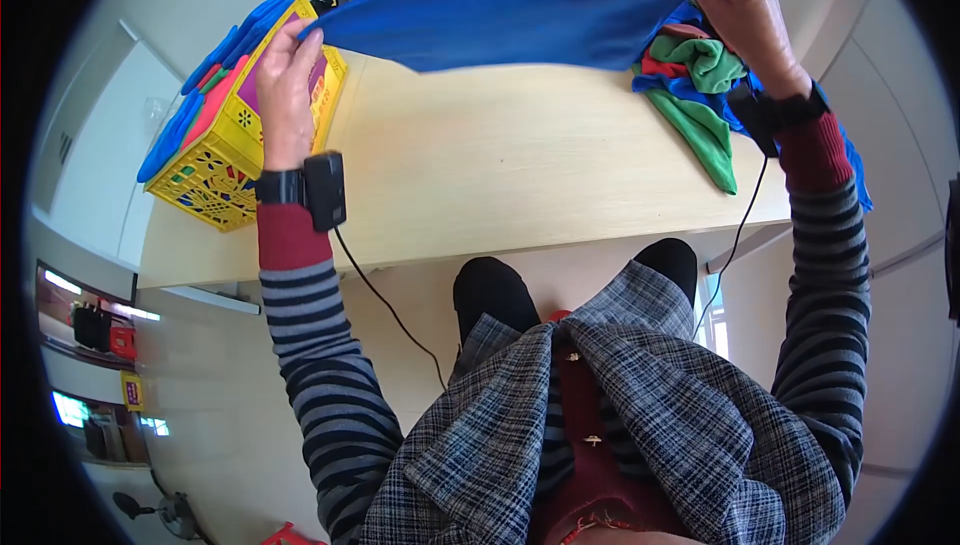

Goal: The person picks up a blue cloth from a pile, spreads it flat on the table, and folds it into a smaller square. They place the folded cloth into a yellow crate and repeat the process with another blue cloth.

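A blue cloth (490,15) is stretched out in the air between my two hands, above the far part of the table. My left hand (287,95) pinches its left corner, in front of the yellow basket. At the upper right, my right hand (742,10) grips the other end, its fingertips partly cut off by the picture's edge. Below that hand lies a heap of crumpled cloths in green, red and blue, with a green cloth (692,135) trailing toward the table's front edge.
A yellow plastic basket (235,190) with folded blue and red cloths (215,105) stands at the table's left. The pale wooden table (480,165) spans the space before my knees. Black cables (385,305) hang from both wrist devices. A fan (175,515) stands at lower left.
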A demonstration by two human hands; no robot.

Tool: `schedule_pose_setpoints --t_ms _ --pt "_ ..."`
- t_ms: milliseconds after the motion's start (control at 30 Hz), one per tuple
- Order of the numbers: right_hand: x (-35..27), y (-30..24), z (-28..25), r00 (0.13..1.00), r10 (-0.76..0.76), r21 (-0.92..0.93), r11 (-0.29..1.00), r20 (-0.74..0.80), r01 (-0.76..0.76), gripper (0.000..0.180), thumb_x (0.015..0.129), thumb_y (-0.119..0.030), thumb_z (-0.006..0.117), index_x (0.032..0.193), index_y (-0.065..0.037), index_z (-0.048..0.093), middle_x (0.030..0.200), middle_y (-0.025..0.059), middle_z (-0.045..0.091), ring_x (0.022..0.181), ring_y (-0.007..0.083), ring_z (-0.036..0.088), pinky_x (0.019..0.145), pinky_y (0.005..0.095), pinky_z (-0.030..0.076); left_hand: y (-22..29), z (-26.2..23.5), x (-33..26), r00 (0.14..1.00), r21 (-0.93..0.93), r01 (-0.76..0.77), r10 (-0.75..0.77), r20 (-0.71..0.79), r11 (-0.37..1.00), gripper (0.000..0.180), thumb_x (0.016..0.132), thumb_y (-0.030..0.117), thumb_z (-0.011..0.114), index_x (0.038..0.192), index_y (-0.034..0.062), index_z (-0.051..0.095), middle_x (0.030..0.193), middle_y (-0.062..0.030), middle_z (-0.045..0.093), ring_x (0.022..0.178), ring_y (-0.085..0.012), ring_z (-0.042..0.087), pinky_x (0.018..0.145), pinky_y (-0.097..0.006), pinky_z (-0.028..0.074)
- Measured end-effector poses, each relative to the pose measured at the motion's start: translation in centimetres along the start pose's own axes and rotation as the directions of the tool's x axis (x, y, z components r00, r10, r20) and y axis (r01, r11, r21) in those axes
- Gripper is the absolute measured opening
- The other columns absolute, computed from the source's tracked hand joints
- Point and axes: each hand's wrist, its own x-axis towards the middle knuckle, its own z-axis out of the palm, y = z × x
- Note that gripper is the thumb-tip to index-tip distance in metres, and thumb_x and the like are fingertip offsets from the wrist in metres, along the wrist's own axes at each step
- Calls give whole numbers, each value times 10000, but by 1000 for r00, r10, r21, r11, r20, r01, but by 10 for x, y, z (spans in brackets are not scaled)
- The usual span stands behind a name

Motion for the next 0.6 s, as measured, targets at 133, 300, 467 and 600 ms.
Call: schedule_pose_setpoints --t_ms 133,300,467,600 --pt "-46 -29 31 991 -105 58 993 89 100 164 845 6 696 987 -40 630 910 113 625 864 317 658 740 364 550 -53 -30 -57 979 294 178 -200 44 939 128 959 75 656 1084 57 676 1052 28 645 945 -66 580 830 -229 446" --pt "-167 -54 109 876 -107 224 975 470 -2 77 845 -63 619 875 -53 548 890 113 583 868 319 617 743 411 537 -132 -46 -190 920 611 83 -296 256 787 125 866 -20 671 972 47 667 1139 -67 621 1114 -198 583 1003 -313 449" --pt "-207 -68 109 835 -35 215 971 549 -100 65 836 -66 609 877 -59 559 911 105 587 906 306 615 780 398 544 -108 -27 -226 906 628 143 -357 228 765 153 818 -34 691 952 35 663 1140 -96 609 1163 -265 561 1030 -355 442" --pt "-211 -61 100 830 -13 217 967 558 -131 107 850 -63 652 918 -45 573 923 109 592 893 315 607 777 414 540 -85 -19 -230 887 649 156 -395 239 745 183 797 -46 704 953 39 663 1152 -98 606 1162 -276 560 1032 -369 445"
